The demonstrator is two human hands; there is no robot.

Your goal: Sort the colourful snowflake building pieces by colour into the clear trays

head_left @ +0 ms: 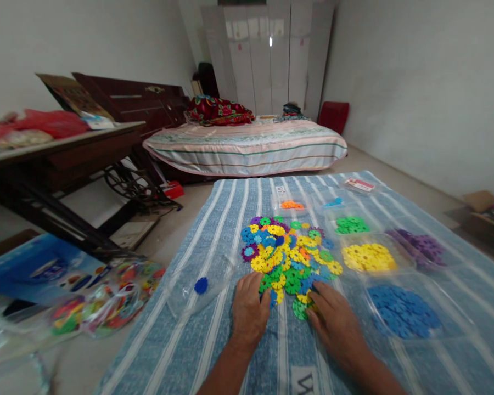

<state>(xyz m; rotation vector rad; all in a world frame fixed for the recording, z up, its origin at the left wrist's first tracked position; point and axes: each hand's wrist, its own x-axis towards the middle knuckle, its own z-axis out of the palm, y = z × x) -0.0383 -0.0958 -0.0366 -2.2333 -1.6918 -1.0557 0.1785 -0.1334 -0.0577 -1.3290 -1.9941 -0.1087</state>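
Observation:
A loose heap of flower-shaped plastic discs (286,255) in yellow, green, blue, purple and orange lies on the striped cloth. My left hand (249,307) rests at the heap's near left edge, its thumb apart from the curved fingers. At the near right edge, my right hand (335,318) touches the heap with fingers apart, beside green (300,310) and yellow discs. Whether a disc lies under its fingertips is partly hidden. Sorted discs fill clear boxes to the right: yellow (368,257), green (351,225), purple (422,248) and blue (405,311).
A clear tray (181,299) with one dark blue disc (201,285) lies left of the heap. Farther back are orange discs (292,205) and light blue discs (333,202) in clear boxes. A bed (247,145) stands beyond; a sewing-machine table (66,144) is at left.

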